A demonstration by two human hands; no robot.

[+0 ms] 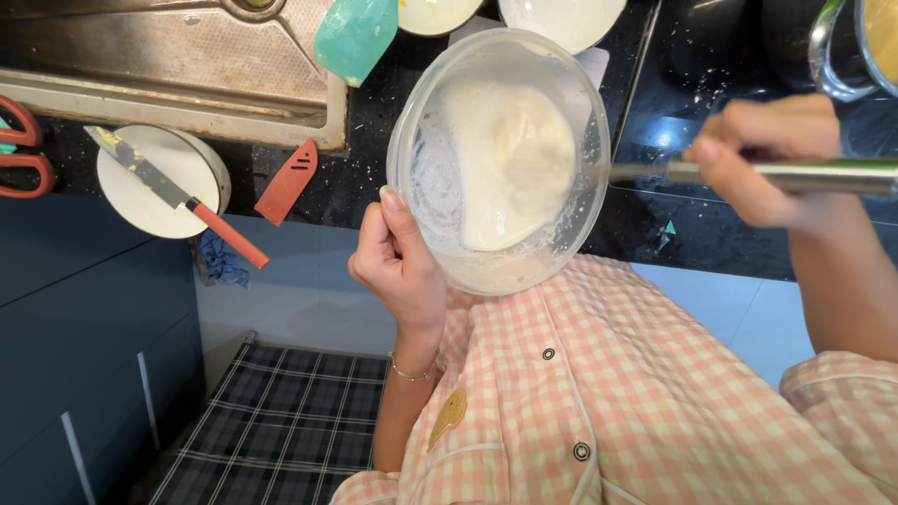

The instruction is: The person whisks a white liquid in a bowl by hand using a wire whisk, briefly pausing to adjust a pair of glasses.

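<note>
Head view, looking down over our chest in a pink-and-cream checked shirt [599, 393].

We have the clear round glass bowl [499, 159] tipped up on edge over the black speckled counter [673, 234], mouth facing us. L hand [398, 266] clamps its near-left rim, thumb up the outside wall, fingers hidden behind; grip closed on the bowl. Inside: pale cream batter [510, 168] pooled toward centre-right, thin smears on the walls.

R hand [762, 159] is wrapped tight round a long steel utensil handle [814, 175] that runs level from the right; its tip meets the bowl's right rim. Working end hidden behind the rim, so we can't tell whisk or spoon.

Judgement: we're mid mix or scrape of batter, bowl tilted so the batter gathers. Next move calls for keeping the L-hand tilt steady and working the tool along the lower wall w/o letting batter run over the low lip toward the shirt.

Around:
- white round dish [154, 182] at counter's left, w/ a red-handled knife [178, 196] laid across it, handle overhanging the edge
- red knife sheath [288, 182] just beside, near the steel sink [168, 56]
- red-handled scissors [23, 159] far left
- teal silicone piece [355, 36] above the bowl
- two white bowls [561, 19] at top edge
- glass jug of yellowish liquid [865, 47] top right
- plaid mat [281, 430] on the floor below.
</note>
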